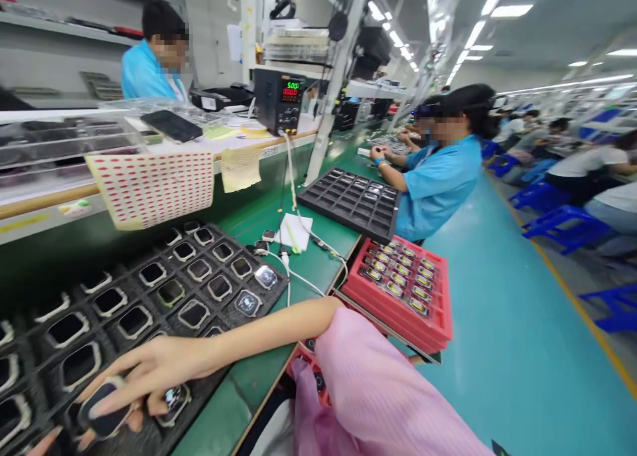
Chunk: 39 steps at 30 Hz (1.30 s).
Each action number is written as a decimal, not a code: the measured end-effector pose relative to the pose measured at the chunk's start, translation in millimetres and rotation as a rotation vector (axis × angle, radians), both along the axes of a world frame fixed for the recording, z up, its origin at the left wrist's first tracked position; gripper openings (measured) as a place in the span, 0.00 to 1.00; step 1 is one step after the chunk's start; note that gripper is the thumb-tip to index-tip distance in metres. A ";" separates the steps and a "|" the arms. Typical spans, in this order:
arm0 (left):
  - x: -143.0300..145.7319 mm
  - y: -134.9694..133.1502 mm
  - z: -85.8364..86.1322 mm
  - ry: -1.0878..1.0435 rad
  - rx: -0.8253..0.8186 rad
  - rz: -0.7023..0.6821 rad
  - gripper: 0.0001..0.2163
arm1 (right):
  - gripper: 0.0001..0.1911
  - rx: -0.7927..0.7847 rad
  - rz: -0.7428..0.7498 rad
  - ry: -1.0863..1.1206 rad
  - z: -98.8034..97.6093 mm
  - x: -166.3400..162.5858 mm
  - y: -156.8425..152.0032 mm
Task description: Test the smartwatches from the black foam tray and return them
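Note:
My right hand (pixel 159 366) reaches across from a pink sleeve, its fingers closed on a smartwatch (pixel 103 409) with a dark face. One finger lies across the watch's screen. Only fingertips of my left hand (pixel 46 444) show at the bottom left edge, close to that watch; the rest is out of frame. Below both hands lies a black foam tray (pixel 219 237) with many square smartwatches in its pockets. Beside my right hand's curled fingers sits a watch with a lit screen (pixel 175 401). Two more lit watches (pixel 247 303) are at the tray's right end.
White cables (pixel 303 280) run over the green bench near a white pad (pixel 294 233). Red trays (pixel 398 323) of parts are stacked at the right, with another black tray (pixel 348 204) behind. A power supply (pixel 279 104) stands on the shelf. A co-worker in blue (pixel 442 177) sits beyond.

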<state>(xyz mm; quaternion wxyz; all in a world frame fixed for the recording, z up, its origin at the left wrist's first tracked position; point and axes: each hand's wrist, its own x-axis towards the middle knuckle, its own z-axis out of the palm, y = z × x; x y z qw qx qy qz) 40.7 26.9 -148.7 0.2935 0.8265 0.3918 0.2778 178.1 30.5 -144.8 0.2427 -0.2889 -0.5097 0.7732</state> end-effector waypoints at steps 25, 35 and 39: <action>-32.9 -52.0 9.3 -0.532 -0.350 0.514 0.19 | 0.20 -0.091 -0.156 0.127 30.7 18.4 -2.3; -34.4 -57.1 11.6 -0.580 -0.418 0.528 0.17 | 0.20 -0.133 -0.124 0.135 32.4 18.5 -3.5; -35.7 -58.6 10.5 -0.571 -0.434 0.513 0.17 | 0.21 -0.095 -0.143 0.122 33.3 18.5 -4.7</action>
